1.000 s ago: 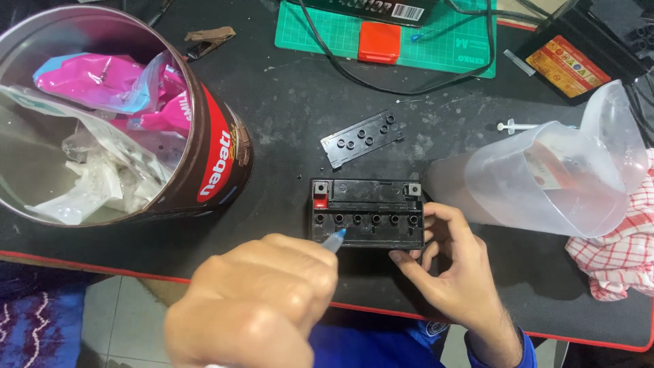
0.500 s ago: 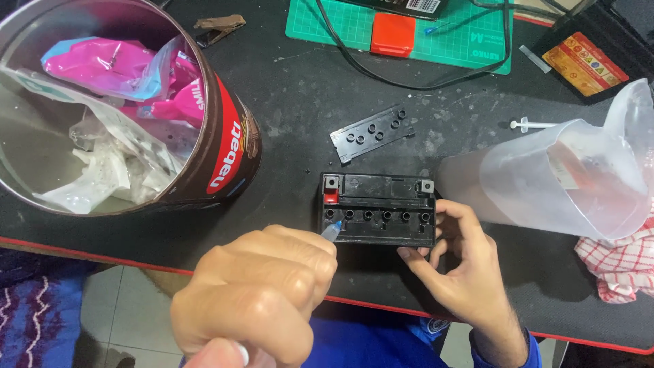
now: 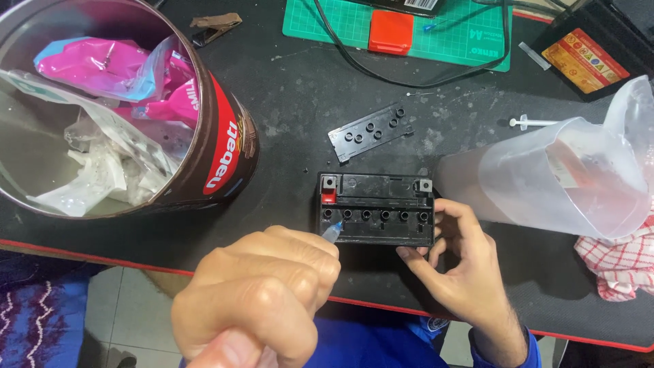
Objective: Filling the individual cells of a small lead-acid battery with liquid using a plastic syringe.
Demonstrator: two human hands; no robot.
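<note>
A big tin (image 3: 225,146) of wrappers stands at the desk's left edge, a green mat (image 3: 446,34) at the far edge, a plastic jug (image 3: 558,177) and checked cloth (image 3: 623,262) right.

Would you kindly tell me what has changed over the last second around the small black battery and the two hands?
Very little changed. The left hand kept its clear blue-tinted tip at the leftmost filler hole of the black battery; only the head camera shifted slightly. The right hand still steadies the battery's right end. The black cap strip, tin and plastic jug stayed put.
</note>
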